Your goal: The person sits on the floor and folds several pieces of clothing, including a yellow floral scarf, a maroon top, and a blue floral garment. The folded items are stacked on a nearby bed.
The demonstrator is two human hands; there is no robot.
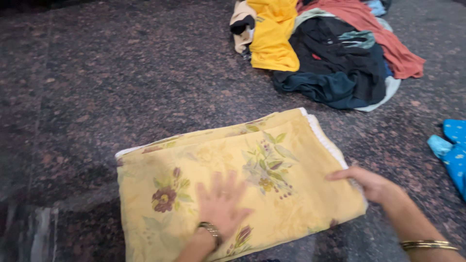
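Item: folded yellow floral cloth [252,179] on floor. My left hand [221,204] flat, open; right hand [371,184] pinching its edge. Risk, I judge: layers slipping askew.

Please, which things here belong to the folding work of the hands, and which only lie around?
In use: folded yellow floral cloth; left hand flat on it; right hand at its right edge.

Lying about: pile of mixed clothes; blue dotted garment.
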